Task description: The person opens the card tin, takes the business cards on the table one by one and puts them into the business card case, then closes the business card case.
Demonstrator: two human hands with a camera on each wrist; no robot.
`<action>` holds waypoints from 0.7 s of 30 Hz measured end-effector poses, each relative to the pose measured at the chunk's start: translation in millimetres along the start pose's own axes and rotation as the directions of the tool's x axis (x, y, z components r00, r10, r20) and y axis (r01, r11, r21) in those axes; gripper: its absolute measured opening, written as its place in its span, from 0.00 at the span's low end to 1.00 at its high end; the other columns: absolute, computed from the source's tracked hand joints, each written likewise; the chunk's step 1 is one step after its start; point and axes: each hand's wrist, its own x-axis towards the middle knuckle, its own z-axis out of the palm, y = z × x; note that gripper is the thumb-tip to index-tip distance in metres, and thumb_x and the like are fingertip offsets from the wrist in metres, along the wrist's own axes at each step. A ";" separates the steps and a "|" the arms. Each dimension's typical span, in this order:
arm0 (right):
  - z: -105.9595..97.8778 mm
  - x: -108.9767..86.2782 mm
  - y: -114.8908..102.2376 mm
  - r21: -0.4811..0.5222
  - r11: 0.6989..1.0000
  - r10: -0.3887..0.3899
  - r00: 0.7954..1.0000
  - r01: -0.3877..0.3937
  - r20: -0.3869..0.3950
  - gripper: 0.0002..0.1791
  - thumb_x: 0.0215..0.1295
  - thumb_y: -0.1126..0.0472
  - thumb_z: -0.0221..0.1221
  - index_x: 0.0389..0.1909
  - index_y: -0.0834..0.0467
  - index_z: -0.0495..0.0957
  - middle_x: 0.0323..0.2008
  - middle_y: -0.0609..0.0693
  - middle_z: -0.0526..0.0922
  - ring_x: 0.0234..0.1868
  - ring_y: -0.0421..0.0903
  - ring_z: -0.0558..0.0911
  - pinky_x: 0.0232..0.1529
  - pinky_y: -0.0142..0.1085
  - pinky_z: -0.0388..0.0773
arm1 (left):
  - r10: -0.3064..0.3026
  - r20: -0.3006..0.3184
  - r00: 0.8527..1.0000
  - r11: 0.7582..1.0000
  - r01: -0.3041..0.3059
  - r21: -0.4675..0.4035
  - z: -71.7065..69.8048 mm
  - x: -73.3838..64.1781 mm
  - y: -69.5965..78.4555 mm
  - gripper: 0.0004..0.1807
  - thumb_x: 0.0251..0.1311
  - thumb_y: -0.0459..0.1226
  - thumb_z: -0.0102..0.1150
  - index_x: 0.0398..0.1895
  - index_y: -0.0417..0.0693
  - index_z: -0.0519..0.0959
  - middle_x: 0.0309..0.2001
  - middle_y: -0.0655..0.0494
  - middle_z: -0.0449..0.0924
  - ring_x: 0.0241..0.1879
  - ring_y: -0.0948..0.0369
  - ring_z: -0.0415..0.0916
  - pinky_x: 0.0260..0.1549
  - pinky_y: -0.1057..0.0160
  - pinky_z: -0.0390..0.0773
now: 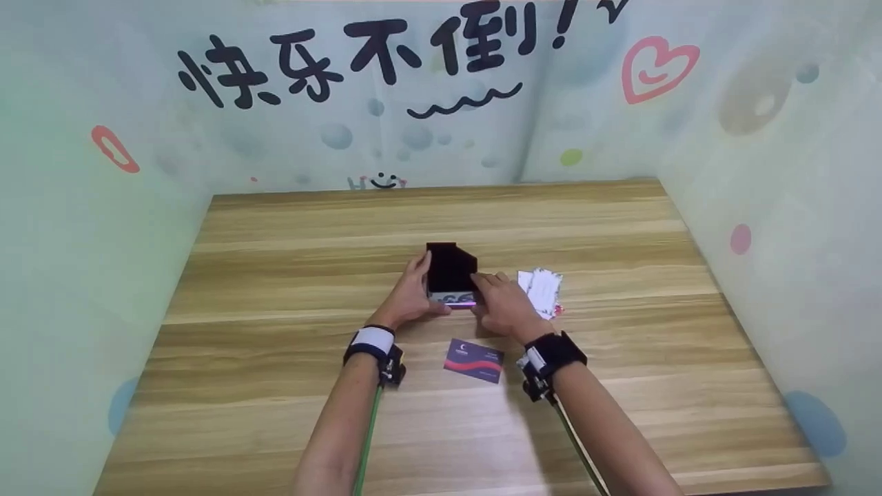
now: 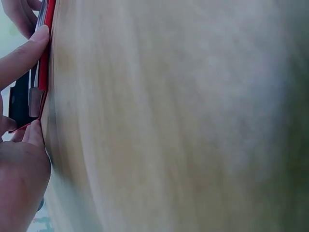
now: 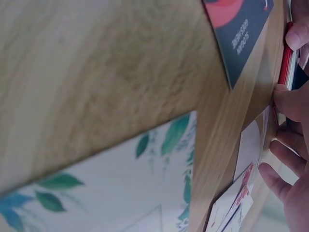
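At the centre of the frame in the head view, you hold a black card holder (image 1: 451,272) on the wooden table (image 1: 289,275), flap raised away from you. Your left hand (image 1: 412,296) grasps its left edge, thumb along the near side and fingers up the far side, which keeps it from sliding. Your right hand (image 1: 506,303) pinches the lower right corner, fingertips at the patterned card (image 1: 453,299) showing at the holder's near edge, seemingly so the card lines up with the opening. In the left wrist view, at the upper left, your fingers (image 2: 24,53) press against a red-edged stack, steadying it sideways.

A dark blue card (image 1: 474,359) with a red wave lies just below the hands, between your wrists, within easy reach. A loose pile of white cards (image 1: 542,291) sits right of centre, just beside your right hand.
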 end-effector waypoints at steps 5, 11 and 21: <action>-5.2 -3.9 2.6 0.054 0.998 0.010 1.000 -0.011 0.007 0.39 0.64 0.54 0.65 0.73 0.62 0.63 0.69 0.61 0.72 0.67 0.61 0.72 0.71 0.53 0.68 | -0.001 0.019 1.000 1.000 0.001 -0.012 1.6 2.0 0.7 0.68 0.41 0.38 0.81 0.80 0.41 0.43 0.80 0.38 0.41 0.79 0.45 0.45 0.79 0.53 0.50; -15.4 -9.0 8.3 0.139 0.990 0.038 0.999 -0.038 0.006 0.47 0.61 0.46 0.68 0.75 0.62 0.60 0.73 0.64 0.65 0.72 0.63 0.67 0.74 0.54 0.64 | 0.011 0.028 1.000 0.999 -0.010 -0.043 2.1 1.3 -0.2 0.68 0.41 0.35 0.81 0.80 0.40 0.41 0.79 0.37 0.42 0.79 0.46 0.45 0.79 0.55 0.50; -34.8 -23.4 27.5 0.167 0.979 0.121 0.992 -0.115 -0.032 0.46 0.56 0.45 0.71 0.71 0.61 0.67 0.72 0.64 0.67 0.72 0.64 0.67 0.73 0.60 0.62 | 0.052 0.035 0.998 0.996 -0.050 -0.073 0.0 1.3 -0.5 0.68 0.42 0.32 0.80 0.79 0.36 0.40 0.77 0.35 0.44 0.79 0.46 0.47 0.78 0.54 0.54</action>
